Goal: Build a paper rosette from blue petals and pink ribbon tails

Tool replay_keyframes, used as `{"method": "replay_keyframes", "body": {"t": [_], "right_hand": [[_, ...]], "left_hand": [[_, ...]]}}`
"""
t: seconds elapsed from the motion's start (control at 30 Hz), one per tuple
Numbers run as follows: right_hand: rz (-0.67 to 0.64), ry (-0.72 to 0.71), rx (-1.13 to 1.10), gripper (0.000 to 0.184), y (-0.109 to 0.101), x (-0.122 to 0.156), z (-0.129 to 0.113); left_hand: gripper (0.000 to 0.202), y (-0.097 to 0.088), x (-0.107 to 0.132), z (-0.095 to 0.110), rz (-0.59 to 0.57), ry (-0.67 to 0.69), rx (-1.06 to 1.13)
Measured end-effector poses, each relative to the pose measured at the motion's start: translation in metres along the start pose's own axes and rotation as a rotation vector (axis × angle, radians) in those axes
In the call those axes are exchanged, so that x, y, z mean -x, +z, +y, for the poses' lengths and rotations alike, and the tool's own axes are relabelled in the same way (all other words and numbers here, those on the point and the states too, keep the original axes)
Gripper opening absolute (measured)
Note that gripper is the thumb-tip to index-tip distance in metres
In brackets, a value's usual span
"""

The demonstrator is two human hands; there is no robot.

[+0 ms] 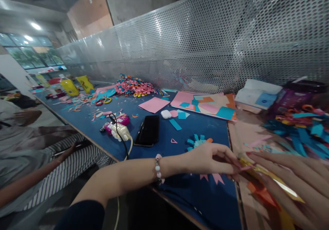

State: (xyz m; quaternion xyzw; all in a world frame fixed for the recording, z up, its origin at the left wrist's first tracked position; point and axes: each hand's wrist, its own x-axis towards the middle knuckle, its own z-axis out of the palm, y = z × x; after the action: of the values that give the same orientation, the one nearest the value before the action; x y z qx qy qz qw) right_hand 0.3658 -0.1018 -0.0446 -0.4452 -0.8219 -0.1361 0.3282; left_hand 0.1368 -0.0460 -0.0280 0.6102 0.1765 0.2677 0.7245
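Observation:
My left hand (pixel 210 160) reaches across the blue table (pixel 164 134), its fingertips pinched on the end of a yellow ruler (pixel 272 180). A bead bracelet (pixel 158 168) sits on that wrist. My right hand (pixel 290 178) lies with stretched fingers flat on the ruler and on orange and yellow paper (pixel 262 195) under it. A blue paper rosette (pixel 196 141) lies just behind my left hand, and pink paper points (pixel 214 178) show below it.
A black phone (pixel 148 130), a white earbud case (pixel 166 114), a charger with cable (pixel 119 131), pink sheets (pixel 154 104) and paper scraps lie on the table. Blue strips (pixel 303 130) pile at right. A perforated metal screen (pixel 205 41) backs the table. Another person sits at left.

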Motion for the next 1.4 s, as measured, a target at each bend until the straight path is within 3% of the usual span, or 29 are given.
{"method": "replay_keyframes", "body": {"t": [0.1, 0.17, 0.37, 0.53, 0.67, 0.77, 1.0, 1.13, 1.23, 1.4], "right_hand": [[0.016, -0.201, 0.034, 0.041, -0.002, -0.01, -0.008], [-0.012, -0.244, 0.01, 0.037, -0.003, -0.015, -0.01], [-0.055, -0.181, -0.14, 0.019, -0.005, -0.018, 0.0], [-0.097, -0.184, -0.201, 0.034, -0.002, -0.014, 0.007], [-0.097, -0.156, -0.221, 0.03, -0.004, -0.016, 0.008], [-0.124, -0.251, -0.194, 0.021, -0.005, -0.016, 0.015], [-0.103, -0.252, -0.148, 0.03, 0.001, -0.006, 0.031], [-0.143, -0.301, -0.108, 0.027, -0.012, -0.014, 0.013], [-0.077, -0.235, -0.086, 0.036, -0.024, -0.027, -0.008], [-0.038, -0.428, 0.012, 0.032, -0.032, -0.035, -0.015]], "left_hand": [[0.011, -0.001, -0.001, -0.001, 0.008, -0.006, -0.037], [0.011, -0.002, -0.002, -0.003, 0.02, -0.006, -0.052], [0.016, -0.006, -0.002, -0.004, 0.002, 0.025, -0.18], [0.02, -0.01, -0.001, 0.001, -0.053, 0.145, -0.411], [0.023, -0.009, 0.001, 0.005, -0.067, 0.153, -0.496], [0.027, -0.008, 0.003, 0.008, -0.087, 0.16, -0.492], [0.024, -0.006, 0.005, 0.01, -0.106, 0.117, -0.572], [0.024, -0.005, 0.007, 0.008, -0.181, 0.182, -0.614], [0.024, -0.003, 0.008, 0.008, -0.201, 0.263, -0.682], [0.02, -0.003, 0.006, 0.012, -0.176, 0.371, -0.766]]}}
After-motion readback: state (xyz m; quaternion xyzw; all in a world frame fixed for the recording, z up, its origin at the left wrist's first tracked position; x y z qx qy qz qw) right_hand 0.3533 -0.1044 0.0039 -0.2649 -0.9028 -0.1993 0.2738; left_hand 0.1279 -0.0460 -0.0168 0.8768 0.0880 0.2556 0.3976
